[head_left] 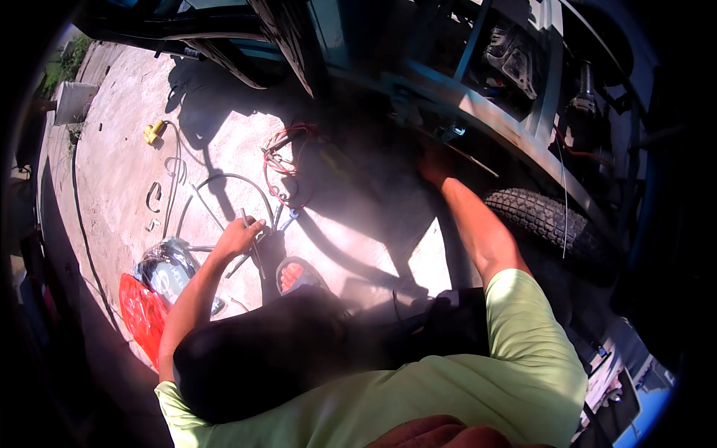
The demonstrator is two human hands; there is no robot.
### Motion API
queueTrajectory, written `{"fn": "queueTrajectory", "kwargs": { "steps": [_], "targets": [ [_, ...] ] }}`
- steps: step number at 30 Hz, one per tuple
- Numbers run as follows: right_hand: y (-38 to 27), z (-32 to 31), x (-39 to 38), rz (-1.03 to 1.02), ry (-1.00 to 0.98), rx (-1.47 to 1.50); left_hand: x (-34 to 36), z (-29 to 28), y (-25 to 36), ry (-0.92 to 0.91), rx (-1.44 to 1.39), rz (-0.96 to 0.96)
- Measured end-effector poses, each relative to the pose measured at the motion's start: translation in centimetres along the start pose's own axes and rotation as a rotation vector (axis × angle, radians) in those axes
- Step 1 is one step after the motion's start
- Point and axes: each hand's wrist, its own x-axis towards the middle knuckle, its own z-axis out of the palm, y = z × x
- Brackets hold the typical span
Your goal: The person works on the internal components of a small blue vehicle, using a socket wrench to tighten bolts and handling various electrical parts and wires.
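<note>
We see our left hand [237,237] clenched on a thin metal rod [251,243] above the concrete floor [119,172], near one sandalled foot [293,276]. Our right hand [433,166] reaches into shadow under the vehicle frame [478,112]; we cannot tell its grip. One red bag [140,313] sits beside one dark bag [166,270], contents unclear. One tyre [549,220] lies right.

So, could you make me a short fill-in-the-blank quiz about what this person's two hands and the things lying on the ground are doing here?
1. The left hand grips a thin metal ____ among tools on the concrete ground.
2. The right hand reaches up to the vehicle's grey metal ____.
3. Below the right forearm sits a black treaded rubber ____.
4. The crumpled plastic bag beside the left elbow is ____.

Missing words: rod; frame; tyre; red
</note>
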Motion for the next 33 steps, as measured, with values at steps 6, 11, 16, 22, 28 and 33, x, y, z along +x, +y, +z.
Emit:
{"fn": "queueTrajectory", "kwargs": {
  "steps": [6,11,16,22,28,33],
  "targets": [
    [0.4,0.2,0.5,0.062,0.032,0.031,-2.1,1.2,-0.9,-0.067,0.034,-0.044],
    [1.3,0.3,1.2,0.094,0.067,0.041,-2.0,2.0,-1.3,-0.117,0.019,-0.100],
    [2.0,0.5,0.4,0.125,0.163,0.052,-1.5,1.8,-1.2,-0.084,-0.006,-0.050],
    [-2.0,2.1,-1.9,0.037,0.230,0.137,-1.2,1.4,-0.7,-0.083,0.033,-0.030],
    [-8.1,1.5,-3.7,-0.219,0.132,0.272,-1.0,0.9,-0.9,0.023,0.175,0.014],
    [-12.3,2.7,-4.8,-0.292,-0.178,0.364,-3.1,-2.6,2.7,0.032,0.049,-0.092]
  ]
}}
